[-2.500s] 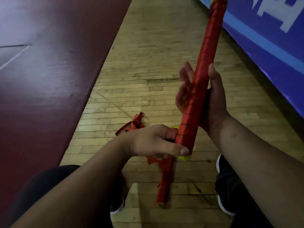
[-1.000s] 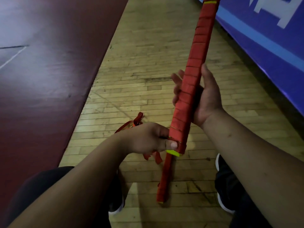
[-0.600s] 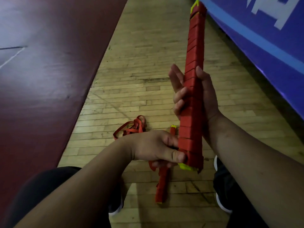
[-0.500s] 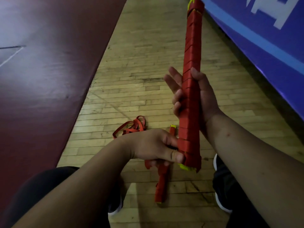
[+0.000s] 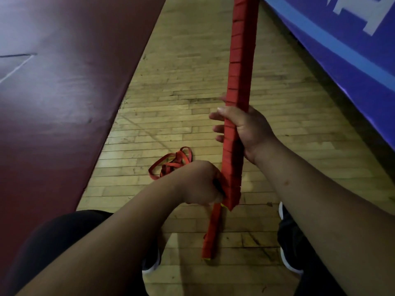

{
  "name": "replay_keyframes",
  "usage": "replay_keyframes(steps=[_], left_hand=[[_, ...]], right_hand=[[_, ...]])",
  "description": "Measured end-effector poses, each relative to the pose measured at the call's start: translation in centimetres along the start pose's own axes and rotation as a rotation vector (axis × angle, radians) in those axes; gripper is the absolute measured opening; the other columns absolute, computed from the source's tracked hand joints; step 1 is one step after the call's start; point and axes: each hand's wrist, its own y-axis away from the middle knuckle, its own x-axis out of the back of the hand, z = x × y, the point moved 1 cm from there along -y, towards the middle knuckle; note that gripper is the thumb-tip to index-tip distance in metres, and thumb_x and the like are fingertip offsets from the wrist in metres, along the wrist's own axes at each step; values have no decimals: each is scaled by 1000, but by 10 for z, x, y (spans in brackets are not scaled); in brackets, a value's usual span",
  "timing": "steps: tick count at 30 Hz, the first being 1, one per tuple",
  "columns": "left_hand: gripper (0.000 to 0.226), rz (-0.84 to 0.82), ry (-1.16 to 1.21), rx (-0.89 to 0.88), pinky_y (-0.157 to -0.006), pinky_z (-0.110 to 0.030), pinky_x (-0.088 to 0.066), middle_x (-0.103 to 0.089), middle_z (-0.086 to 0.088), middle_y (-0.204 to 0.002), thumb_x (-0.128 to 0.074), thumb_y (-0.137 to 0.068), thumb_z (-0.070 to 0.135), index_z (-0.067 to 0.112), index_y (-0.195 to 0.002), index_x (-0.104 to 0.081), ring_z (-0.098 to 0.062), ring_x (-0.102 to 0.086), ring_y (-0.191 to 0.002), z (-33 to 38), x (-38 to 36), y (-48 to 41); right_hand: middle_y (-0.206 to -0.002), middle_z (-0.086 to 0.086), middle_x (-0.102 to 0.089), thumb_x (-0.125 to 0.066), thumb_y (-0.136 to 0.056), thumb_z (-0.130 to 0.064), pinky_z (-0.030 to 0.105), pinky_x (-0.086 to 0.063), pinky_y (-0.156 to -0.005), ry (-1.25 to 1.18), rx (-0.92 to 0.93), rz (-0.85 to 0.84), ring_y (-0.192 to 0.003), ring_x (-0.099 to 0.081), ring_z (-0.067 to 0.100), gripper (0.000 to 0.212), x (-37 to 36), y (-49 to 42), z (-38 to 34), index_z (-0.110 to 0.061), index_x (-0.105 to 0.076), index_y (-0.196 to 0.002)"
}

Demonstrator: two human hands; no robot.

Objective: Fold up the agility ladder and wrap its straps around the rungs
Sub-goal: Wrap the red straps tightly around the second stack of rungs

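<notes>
I hold a long bundle of ladder rungs point(image 5: 239, 67), wrapped tightly in red strap, nearly upright in front of me; its top runs out of view. My right hand point(image 5: 248, 129) grips the bundle around its middle. My left hand point(image 5: 201, 183) is closed against the bundle's lower end, where a bit of yellow rung shows. A second red-wrapped bundle point(image 5: 212, 231) lies on the wooden floor below my hands. A loose tangle of red strap point(image 5: 171, 164) lies on the floor just beyond my left hand.
A dark red mat point(image 5: 53, 92) covers the floor on the left. A blue padded wall banner point(image 5: 342, 39) runs along the right. My dark-trousered legs and white-soled shoes point(image 5: 288, 259) frame the wooden floor point(image 5: 171, 71) strip.
The bundle has been raised and turned, so its top now leaves the frame. My right fingers have closed around its middle. My left hand stays at the lower end.
</notes>
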Motion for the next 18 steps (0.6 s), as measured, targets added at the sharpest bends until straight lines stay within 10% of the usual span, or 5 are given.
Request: replay_keyframes(steps=[6,18], left_hand=[[40,112,33,64,-72,-36,-67,-81,1,-80,-72,-94,65,26,-94,-79,-14,-78,-71,2,-11,-4],[16,-147,475,-190,-62,-25,-41,-65,1,-78,-78,-99,40,27,-91,-82,-15,-53,-68,-2,11,10]], right_hand=[[-108,4,-84,-78,-99,-27,45,-66,-84,-16,13,176,-88,-80,22,19,-2,-4,8,-19,-73,-116],[-130,0,-78,-65,-103,-44,33,-61,-74,-325,-94,-53,-86,-74,13,53,9,3,-14,-17,-62,-148]])
